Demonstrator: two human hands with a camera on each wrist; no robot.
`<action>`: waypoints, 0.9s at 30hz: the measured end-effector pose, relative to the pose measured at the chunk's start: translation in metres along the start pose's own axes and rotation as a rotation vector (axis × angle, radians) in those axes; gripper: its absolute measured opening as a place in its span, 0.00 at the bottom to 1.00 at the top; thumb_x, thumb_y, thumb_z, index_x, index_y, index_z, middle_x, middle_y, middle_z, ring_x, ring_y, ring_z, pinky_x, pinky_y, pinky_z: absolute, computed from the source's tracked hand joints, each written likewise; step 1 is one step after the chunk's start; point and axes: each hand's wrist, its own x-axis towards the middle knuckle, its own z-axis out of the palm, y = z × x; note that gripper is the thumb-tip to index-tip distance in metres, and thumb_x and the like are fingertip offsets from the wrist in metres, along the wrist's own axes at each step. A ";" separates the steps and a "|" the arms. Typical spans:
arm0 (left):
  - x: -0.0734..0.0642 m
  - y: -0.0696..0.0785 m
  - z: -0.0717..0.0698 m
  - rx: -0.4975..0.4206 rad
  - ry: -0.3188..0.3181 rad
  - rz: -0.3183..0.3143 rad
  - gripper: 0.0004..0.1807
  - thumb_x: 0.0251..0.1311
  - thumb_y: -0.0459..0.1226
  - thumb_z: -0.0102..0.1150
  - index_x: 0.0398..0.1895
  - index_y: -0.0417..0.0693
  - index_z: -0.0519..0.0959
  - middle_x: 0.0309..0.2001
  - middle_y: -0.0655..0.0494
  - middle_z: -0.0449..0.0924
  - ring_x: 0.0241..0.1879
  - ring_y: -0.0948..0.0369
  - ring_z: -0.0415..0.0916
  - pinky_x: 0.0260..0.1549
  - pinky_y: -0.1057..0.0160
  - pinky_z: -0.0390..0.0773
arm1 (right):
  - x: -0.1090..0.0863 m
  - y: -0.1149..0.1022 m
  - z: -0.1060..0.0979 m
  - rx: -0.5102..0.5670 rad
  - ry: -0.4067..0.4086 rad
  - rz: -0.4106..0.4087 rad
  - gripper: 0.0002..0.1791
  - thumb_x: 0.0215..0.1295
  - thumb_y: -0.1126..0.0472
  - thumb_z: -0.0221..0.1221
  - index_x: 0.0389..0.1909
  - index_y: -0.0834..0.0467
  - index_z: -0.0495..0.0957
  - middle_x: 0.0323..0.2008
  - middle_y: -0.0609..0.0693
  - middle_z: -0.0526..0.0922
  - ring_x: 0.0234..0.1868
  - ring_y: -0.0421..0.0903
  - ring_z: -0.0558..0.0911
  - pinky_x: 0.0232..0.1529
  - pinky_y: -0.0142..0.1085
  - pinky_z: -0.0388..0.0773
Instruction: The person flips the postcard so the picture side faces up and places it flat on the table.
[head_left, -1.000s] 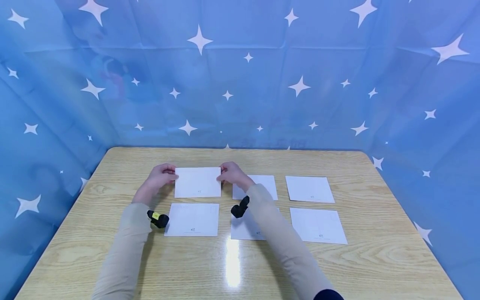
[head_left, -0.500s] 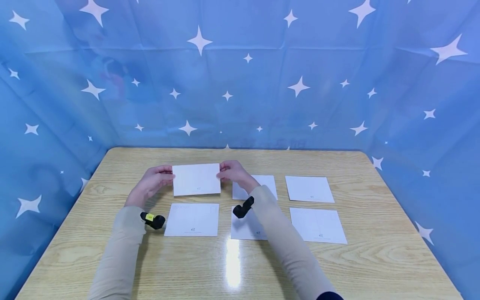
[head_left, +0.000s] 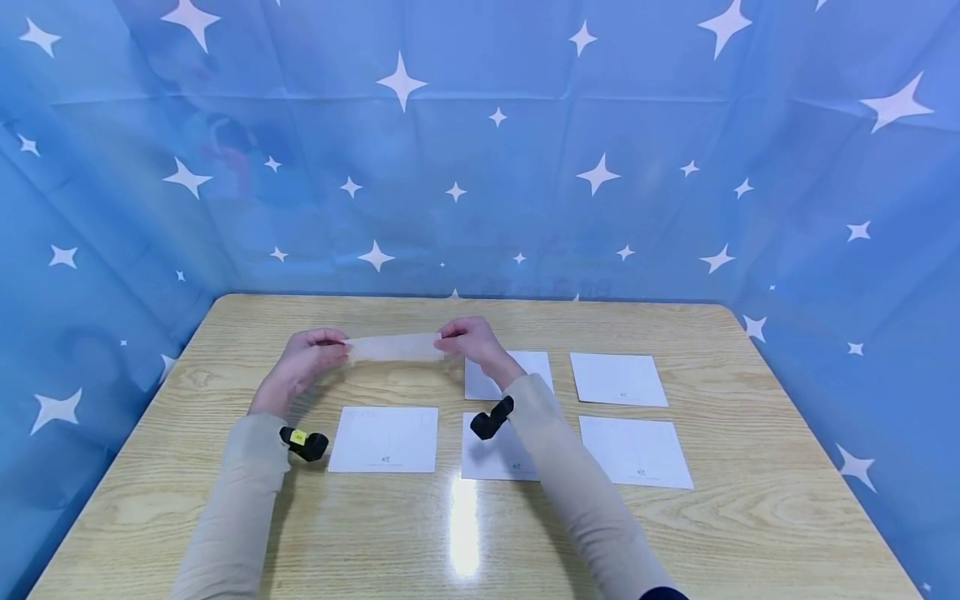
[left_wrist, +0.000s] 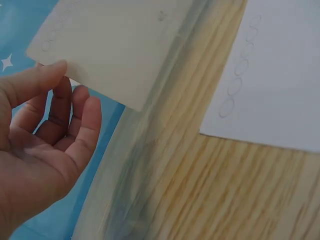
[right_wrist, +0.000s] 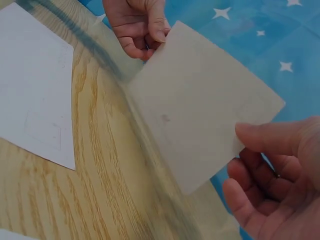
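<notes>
Both hands hold one white postcard (head_left: 395,347) raised over the back left of the table, tilted steeply so that it looks like a narrow strip in the head view. My left hand (head_left: 306,362) pinches its left edge between thumb and fingers. At the opposite edge, my right hand (head_left: 477,348) pinches it the same way. In the left wrist view a row of small printed ovals shows on the held postcard (left_wrist: 110,47). Directly in front of it, flat on the table, lies another postcard (head_left: 384,440).
More postcards lie flat to the right: a back middle one (head_left: 532,367) and a front middle one (head_left: 487,454), both partly under the right arm, plus a back right one (head_left: 618,379) and a front right one (head_left: 636,450). A blue star-patterned curtain (head_left: 480,217) hangs behind the wooden table (head_left: 375,533).
The held postcard has been lifted, and its face has tipped from facing the head camera to nearly edge-on. My left hand shifted slightly left; the lying postcards stayed put.
</notes>
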 end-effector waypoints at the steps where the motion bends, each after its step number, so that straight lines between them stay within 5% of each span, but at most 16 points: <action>1: 0.000 0.000 0.000 0.004 0.004 0.013 0.07 0.60 0.24 0.54 0.33 0.42 0.79 0.37 0.57 0.77 0.39 0.64 0.77 0.46 0.63 0.77 | -0.001 -0.001 0.000 -0.004 -0.002 -0.013 0.08 0.58 0.66 0.63 0.37 0.65 0.81 0.34 0.51 0.80 0.35 0.44 0.76 0.49 0.49 0.74; 6: -0.002 -0.003 0.000 0.028 0.007 0.041 0.16 0.60 0.23 0.52 0.27 0.54 0.82 0.38 0.61 0.79 0.39 0.62 0.78 0.45 0.60 0.78 | -0.003 -0.001 0.001 -0.022 0.010 -0.068 0.07 0.58 0.68 0.63 0.37 0.66 0.82 0.35 0.54 0.82 0.36 0.46 0.79 0.46 0.44 0.76; 13: -0.003 -0.008 0.000 0.076 0.016 0.044 0.19 0.59 0.23 0.52 0.25 0.57 0.82 0.32 0.64 0.79 0.34 0.62 0.81 0.40 0.62 0.79 | -0.003 0.005 0.003 -0.076 0.083 -0.145 0.04 0.57 0.72 0.61 0.32 0.63 0.84 0.37 0.53 0.82 0.36 0.46 0.79 0.36 0.33 0.76; 17: -0.002 -0.010 0.003 0.118 0.039 0.030 0.14 0.59 0.24 0.52 0.30 0.50 0.83 0.34 0.62 0.80 0.34 0.63 0.81 0.43 0.62 0.78 | -0.003 0.009 0.003 -0.086 0.083 -0.171 0.05 0.57 0.72 0.61 0.32 0.63 0.84 0.35 0.53 0.83 0.34 0.44 0.78 0.35 0.33 0.76; 22: -0.002 -0.013 0.005 0.189 0.045 0.002 0.15 0.60 0.27 0.52 0.49 0.29 0.76 0.45 0.46 0.80 0.36 0.68 0.78 0.46 0.62 0.77 | -0.004 0.015 0.003 -0.094 0.079 -0.163 0.05 0.57 0.72 0.62 0.32 0.64 0.84 0.35 0.52 0.83 0.36 0.44 0.78 0.36 0.32 0.76; 27: -0.001 -0.016 0.007 0.287 0.035 -0.030 0.20 0.60 0.32 0.56 0.54 0.28 0.73 0.53 0.38 0.74 0.35 0.68 0.77 0.42 0.66 0.77 | -0.004 0.020 0.004 -0.157 0.053 -0.144 0.06 0.56 0.71 0.63 0.34 0.62 0.84 0.36 0.52 0.83 0.38 0.45 0.79 0.38 0.31 0.75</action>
